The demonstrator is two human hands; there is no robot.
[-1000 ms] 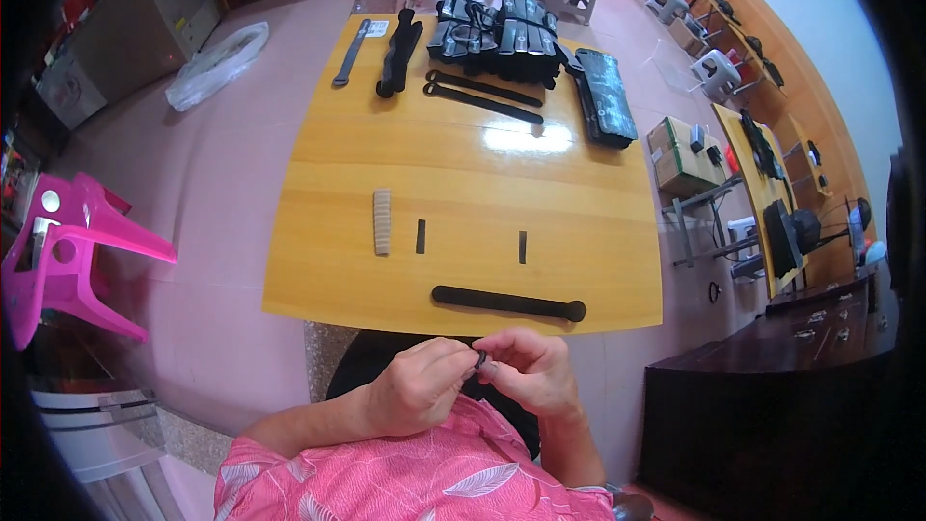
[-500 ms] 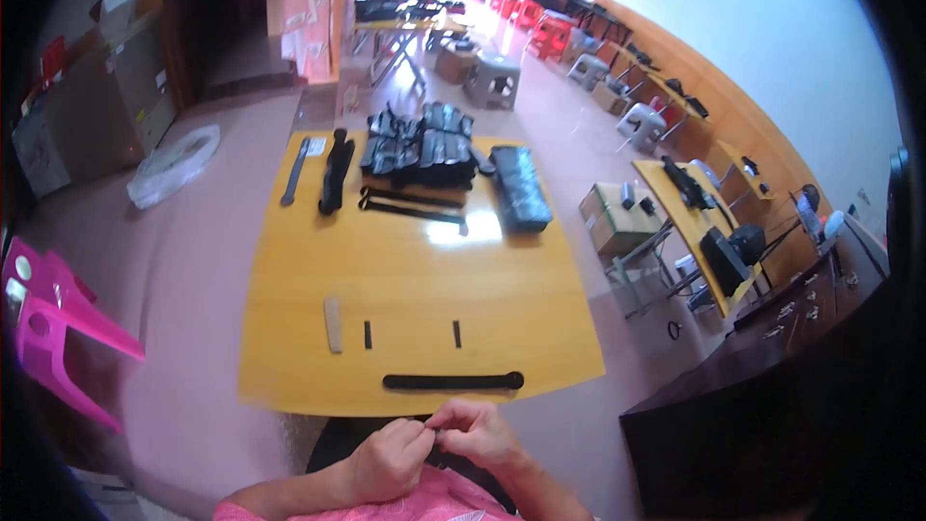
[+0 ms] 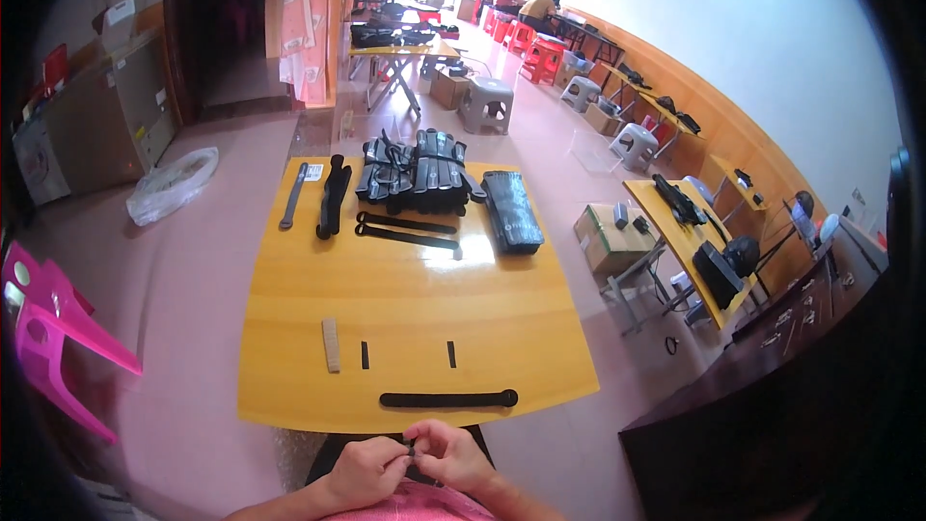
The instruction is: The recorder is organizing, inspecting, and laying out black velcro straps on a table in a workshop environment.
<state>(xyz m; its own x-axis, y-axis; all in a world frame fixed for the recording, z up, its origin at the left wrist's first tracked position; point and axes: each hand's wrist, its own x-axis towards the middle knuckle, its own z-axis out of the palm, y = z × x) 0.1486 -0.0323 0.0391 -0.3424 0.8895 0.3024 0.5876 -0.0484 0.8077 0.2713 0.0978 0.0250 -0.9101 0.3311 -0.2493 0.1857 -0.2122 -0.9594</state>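
My left hand (image 3: 362, 471) and my right hand (image 3: 451, 453) meet below the near edge of the wooden table (image 3: 415, 299), both pinching one small dark piece (image 3: 411, 448) between the fingertips. Just beyond them a long black strap (image 3: 449, 398) lies along the table's front edge. Two short black strips (image 3: 365, 355) (image 3: 451, 354) and a pale ribbed strip (image 3: 331, 344) lie a little farther in.
At the table's far end sit a pile of black pouches (image 3: 415, 174), a black flat pack (image 3: 511, 212), more straps (image 3: 405, 232) and a grey strap (image 3: 293, 196). A pink plastic chair (image 3: 48, 328) stands left, a dark cabinet (image 3: 772, 405) right. People sit at distant tables.
The view has tilted up, so the table sits lower and more of the room shows. My hands stay together on the small piece at the bottom edge.
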